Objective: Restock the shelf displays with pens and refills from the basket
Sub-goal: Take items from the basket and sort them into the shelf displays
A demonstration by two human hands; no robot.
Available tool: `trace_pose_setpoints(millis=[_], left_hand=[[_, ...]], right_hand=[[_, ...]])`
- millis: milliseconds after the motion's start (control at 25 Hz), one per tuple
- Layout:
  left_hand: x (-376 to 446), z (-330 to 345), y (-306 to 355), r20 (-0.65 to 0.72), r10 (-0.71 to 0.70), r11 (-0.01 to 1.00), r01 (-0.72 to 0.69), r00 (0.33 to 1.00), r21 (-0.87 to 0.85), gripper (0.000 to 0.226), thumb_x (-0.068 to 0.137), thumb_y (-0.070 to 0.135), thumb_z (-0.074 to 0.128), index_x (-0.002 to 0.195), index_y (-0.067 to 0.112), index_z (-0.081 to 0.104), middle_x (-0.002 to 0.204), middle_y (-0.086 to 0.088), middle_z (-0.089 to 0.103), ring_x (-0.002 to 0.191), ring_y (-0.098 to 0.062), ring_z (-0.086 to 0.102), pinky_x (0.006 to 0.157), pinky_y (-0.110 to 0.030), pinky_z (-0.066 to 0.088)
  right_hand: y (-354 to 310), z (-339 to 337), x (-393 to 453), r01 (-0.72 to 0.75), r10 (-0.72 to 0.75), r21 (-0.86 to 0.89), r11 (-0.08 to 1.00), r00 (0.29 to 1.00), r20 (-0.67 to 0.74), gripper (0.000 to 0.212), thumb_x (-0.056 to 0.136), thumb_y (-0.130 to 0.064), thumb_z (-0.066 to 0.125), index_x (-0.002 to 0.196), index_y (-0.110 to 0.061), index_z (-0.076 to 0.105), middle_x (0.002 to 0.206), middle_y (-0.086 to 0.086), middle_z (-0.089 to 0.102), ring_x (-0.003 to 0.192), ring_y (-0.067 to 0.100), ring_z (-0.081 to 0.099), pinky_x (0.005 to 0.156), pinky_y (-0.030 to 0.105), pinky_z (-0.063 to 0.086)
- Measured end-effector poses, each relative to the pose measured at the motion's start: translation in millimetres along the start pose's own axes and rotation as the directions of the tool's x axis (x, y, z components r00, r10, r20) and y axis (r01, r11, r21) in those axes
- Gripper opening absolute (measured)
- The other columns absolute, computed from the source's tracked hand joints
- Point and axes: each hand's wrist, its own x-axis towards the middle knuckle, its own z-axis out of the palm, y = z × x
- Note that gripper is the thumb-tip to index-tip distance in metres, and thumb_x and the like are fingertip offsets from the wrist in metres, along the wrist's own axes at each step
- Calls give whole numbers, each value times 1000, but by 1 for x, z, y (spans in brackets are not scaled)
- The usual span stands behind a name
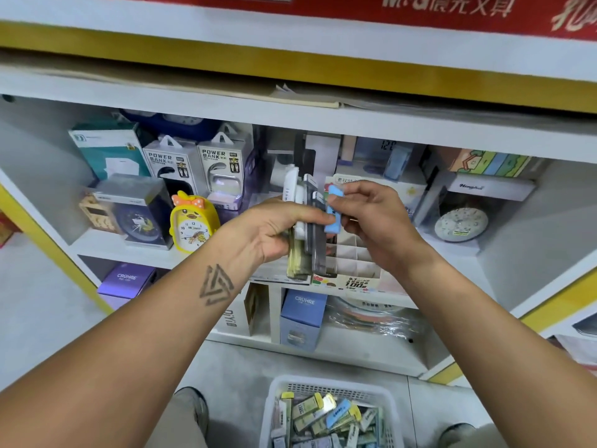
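A yellow chick alarm clock stands on the left shelf, two power bank boxes behind it. Far right sits a round white clock.

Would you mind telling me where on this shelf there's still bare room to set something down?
Bare shelf board shows in front of the yellow chick clock and boxed clock, and right of the round clock. The divided display box has open cells under the hands. Crowded: the row behind, around the power bank boxes.
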Motion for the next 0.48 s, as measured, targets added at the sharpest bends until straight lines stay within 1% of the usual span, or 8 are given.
trace_pose_setpoints(millis=[80,120,200,280,360,440,480], left_hand=[[-1,-11,3,-28,-28,1000,28,999,-12,12,77,-13,69,82,-3,75,91,-22,74,75,-27,73,72,-50,60],[-1,-17,4,-60,-32,999,32,998,-14,12,77,-13,68,79,-3,74,86,-21,74,73,-26,73,72,-53,59],[-5,-31,8,-137,-35,999,32,990,-29,14,79,-13,67,83,0,66,75,-17,72,70,-26,73,70,-58,58],[-9,-45,10,-178,-33,999,27,984,-35,16,81,-12,66,85,2,60,67,-13,68,68,-24,73,68,-60,57],[-13,-57,11,-195,-29,999,21,980,-41,16,82,-12,64,85,3,59,66,-12,67,68,-24,73,68,-59,57],[-18,-66,10,-199,-27,999,21,980,-31,17,83,-12,63,88,4,59,68,-11,68,73,-24,72,73,-57,58],[-21,-72,10,-202,-26,1000,22,979,-19,17,84,-11,63,88,4,59,69,-11,67,74,-23,72,74,-56,57]], right_hand=[[-1,0,1,8,-7,82,997,1000,-20,8,90,-1,70,94,-4,64,74,13,69,57,19,59,54,27,48],[-1,0,1,30,-29,75,997,1000,-11,9,90,0,69,94,-3,63,75,16,70,58,21,60,55,29,52],[0,4,1,76,-76,-2,997,997,14,15,90,1,69,103,1,61,76,18,71,60,24,65,59,32,57],[2,11,0,98,-96,-74,992,995,32,22,90,1,69,110,2,59,73,14,73,61,24,68,62,33,60],[3,17,-2,116,-111,-126,985,993,51,15,93,1,67,106,1,60,73,13,73,64,26,71,64,35,62],[8,25,-3,171,-159,-202,964,985,72,6,94,1,64,98,-1,60,81,16,70,66,28,74,66,36,63],[12,32,-3,209,-191,-260,943,977,92,5,94,0,65,95,-3,61,85,16,66,67,27,74,66,35,63]])
